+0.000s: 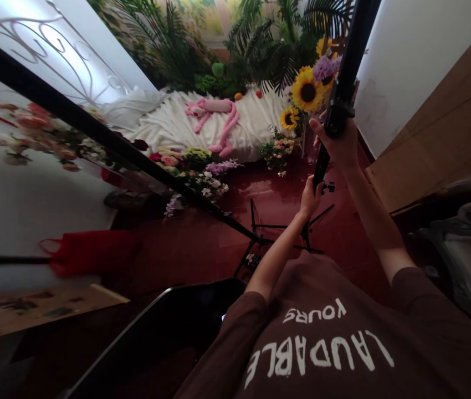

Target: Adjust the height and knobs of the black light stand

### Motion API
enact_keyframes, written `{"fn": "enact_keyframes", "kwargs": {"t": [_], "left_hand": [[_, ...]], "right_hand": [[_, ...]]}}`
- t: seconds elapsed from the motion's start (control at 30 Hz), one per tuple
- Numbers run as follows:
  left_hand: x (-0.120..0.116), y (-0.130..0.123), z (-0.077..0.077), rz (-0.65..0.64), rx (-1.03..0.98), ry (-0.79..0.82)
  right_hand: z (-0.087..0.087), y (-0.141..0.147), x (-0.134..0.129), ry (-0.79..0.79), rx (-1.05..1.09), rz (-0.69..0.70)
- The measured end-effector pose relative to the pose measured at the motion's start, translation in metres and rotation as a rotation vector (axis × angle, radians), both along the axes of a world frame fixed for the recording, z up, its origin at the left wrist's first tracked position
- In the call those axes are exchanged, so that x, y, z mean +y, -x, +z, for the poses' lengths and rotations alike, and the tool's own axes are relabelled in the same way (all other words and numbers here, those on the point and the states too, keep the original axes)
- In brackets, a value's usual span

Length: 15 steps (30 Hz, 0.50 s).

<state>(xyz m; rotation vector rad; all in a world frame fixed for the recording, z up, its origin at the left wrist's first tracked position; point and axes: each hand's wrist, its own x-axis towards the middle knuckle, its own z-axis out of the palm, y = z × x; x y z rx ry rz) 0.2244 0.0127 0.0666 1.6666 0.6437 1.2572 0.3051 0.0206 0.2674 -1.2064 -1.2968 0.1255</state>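
A black stand pole [348,66] rises on the right, with its legs spread over the red floor below. My right hand [338,141] is wrapped round its upper part at a black clamp [337,117]. Lower down, my left hand [311,197] grips the same pole, beside a small black knob [328,188]. A second black pole [106,136] runs diagonally across the left side and ends low near the floor.
A pink plush toy [219,106] lies on white cloth [160,124]. Sunflowers [307,91] stand just left of the pole, more flowers [206,177] in front of the cloth. A red bag [81,252] is at left, a wooden panel [439,127] at right.
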Motion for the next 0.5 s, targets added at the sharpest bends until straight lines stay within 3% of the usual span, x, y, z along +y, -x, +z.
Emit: {"fn": "enact_keyframes", "kwargs": {"t": [0.1, 0.2, 0.37, 0.5], "left_hand": [[0.000, 0.000, 0.000, 0.003, 0.002, -0.002], [-0.001, 0.001, 0.001, -0.015, 0.009, 0.008], [0.000, 0.000, 0.002, -0.015, 0.006, 0.009], [0.001, -0.001, 0.001, 0.014, 0.021, 0.014]], "right_hand": [[-0.013, -0.002, -0.021, 0.012, 0.022, 0.015], [-0.041, -0.011, -0.051, 0.140, 0.021, 0.075], [-0.093, -0.032, -0.099, 0.365, -0.042, 0.048], [-0.116, -0.040, -0.115, 0.414, -0.045, 0.070]]}}
